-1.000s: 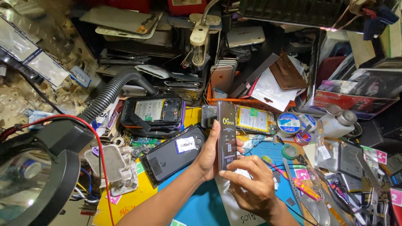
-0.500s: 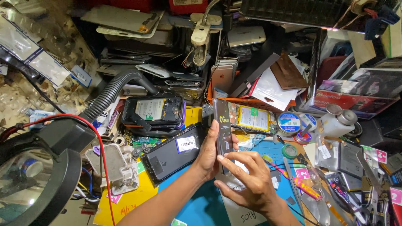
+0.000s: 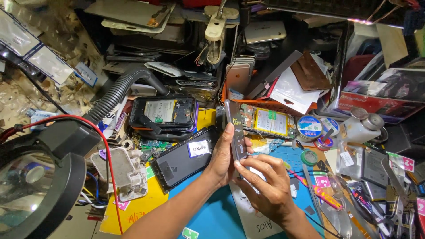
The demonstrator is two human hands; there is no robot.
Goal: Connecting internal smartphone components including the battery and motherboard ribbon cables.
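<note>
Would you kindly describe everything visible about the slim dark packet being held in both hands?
The slim dark packet is a long, narrow, flat sleeve, dark grey to black and slightly glossy like plastic film, with light printing near its top and down its face. It stands roughly upright, turned partly edge-on to the camera, above the blue mat. The left hand grips its left edge, while the right hand touches its lower part with the fingertips. Its contents are hidden.

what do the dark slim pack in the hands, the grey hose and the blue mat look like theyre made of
Slim pack, pinched by left hand and right hand: probably glossy plastic film or coated card, given the sheen and thin flat shape. Grey hose: ribbed flexible plastic or rubber, matte. Blue mat: likely silicone or rubber, a smooth dull surface.
</note>
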